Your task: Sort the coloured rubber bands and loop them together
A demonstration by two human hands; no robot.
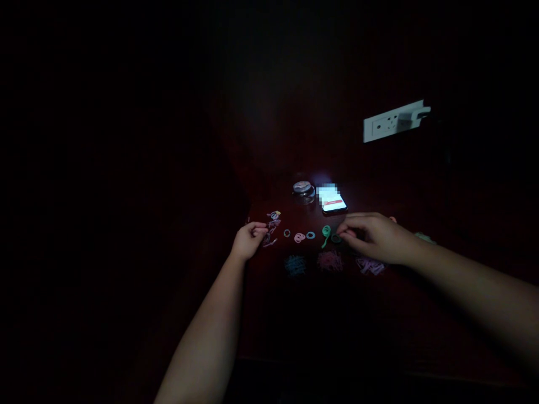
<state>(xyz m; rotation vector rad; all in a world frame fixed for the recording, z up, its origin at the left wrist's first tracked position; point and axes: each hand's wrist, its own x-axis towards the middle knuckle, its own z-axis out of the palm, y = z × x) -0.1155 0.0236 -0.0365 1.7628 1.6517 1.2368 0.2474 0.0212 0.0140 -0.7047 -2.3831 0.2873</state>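
A dark red counter point(269, 314) in dim light stretches beneath two bare hands. The right grip point(379, 238), reaching in from the right, has its thumb and fingers curved toward each other, the tips beside a small dark ring point(336, 238); whether they pinch anything, I cannot tell. The left grip point(248, 241) has its thumb and fingertips close together beside a loose cluster of pale and purple bands point(274, 223); whether one is pinched is too dim to tell. Above and beyond the right grip is a white socket panel point(374, 130) with a plug point(420, 115) in it. Just beyond the right fingertips lies a lit phone point(334, 205), its screen partly pixelated, and left of it stands a clear lidded jar point(303, 193). Nearer the wearer than the fingertips are blue point(295, 265), pink point(330, 260) and purple point(371, 265) piles of bands, the purple one just below the right grip. Between the grips, from left to right, sit a greenish ring point(287, 233), pink rings point(299, 238), a blue ring point(310, 235) and a bright green coil point(325, 231) with a trailing tail.
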